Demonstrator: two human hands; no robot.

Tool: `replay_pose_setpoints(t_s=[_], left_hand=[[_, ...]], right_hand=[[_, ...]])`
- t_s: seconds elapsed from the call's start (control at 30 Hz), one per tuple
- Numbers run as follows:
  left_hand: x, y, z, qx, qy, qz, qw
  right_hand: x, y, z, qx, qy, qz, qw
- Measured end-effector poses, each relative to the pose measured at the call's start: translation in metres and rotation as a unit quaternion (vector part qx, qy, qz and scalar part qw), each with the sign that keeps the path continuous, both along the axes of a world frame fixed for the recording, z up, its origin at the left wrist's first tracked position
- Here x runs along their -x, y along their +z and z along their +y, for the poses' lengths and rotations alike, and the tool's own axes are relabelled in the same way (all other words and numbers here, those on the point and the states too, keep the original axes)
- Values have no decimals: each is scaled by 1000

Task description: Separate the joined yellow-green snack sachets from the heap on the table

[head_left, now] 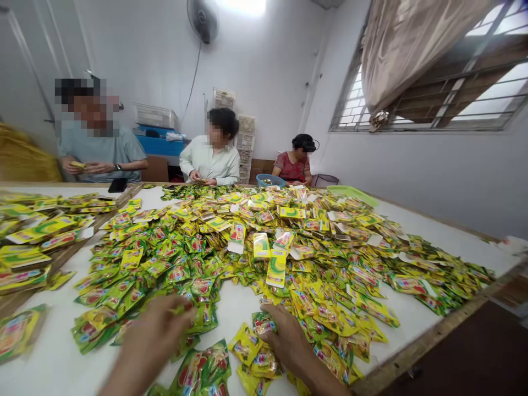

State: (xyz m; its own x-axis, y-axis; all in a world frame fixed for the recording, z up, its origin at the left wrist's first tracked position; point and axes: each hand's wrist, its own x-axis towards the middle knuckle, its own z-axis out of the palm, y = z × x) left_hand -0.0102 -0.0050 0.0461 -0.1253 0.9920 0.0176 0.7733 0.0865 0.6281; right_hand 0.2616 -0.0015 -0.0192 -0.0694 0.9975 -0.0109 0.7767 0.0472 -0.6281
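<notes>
My left hand is smeared by motion over the green packets left of centre, and its fingertips are too blurred to show a grip. On the right, my right hand has its thumb and fingers closed about a small green packet. Right beside that hand lies a cluster of yellow packets. Between my forearms, near the front, are larger green packets with red fruit pictures. A big mound of green and yellow packets and small flat yellow boxes spreads beyond both hands.
A wooden strip divides the white table from a left section stacked with yellow boxes. Three co-workers sit along the far side. A blue basket, a green tray and a dark phone are at the back.
</notes>
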Motion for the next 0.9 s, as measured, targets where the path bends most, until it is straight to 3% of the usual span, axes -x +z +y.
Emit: replay_pose_setpoints(t_s=[0.1,0.2,0.37,0.5,0.63,0.7,0.8,0.9], left_hand=[[-71,-19,7,67,-132,43,988],[-108,-34,8,83,-161,105,978],[-92,-54,12,57,-169,46,983],[-74,-63,20,87,-152,-96,980],[-71,-59,22,125,-198,-280,931],[-71,-55,21,147,-211,-357,898],[-71,-52,20,176,-187,-435,863],[-72,-58,22,172,-183,-456,854]], right_hand=[[7,-2,2,-15,2,41,999],[6,-6,3,-23,-28,85,996],[-2,-9,9,-53,-64,170,982],[2,2,8,-17,7,296,955],[18,17,1,-53,113,218,968],[26,21,0,-57,133,166,975],[34,19,0,-22,79,167,983],[38,14,-2,36,50,245,968]])
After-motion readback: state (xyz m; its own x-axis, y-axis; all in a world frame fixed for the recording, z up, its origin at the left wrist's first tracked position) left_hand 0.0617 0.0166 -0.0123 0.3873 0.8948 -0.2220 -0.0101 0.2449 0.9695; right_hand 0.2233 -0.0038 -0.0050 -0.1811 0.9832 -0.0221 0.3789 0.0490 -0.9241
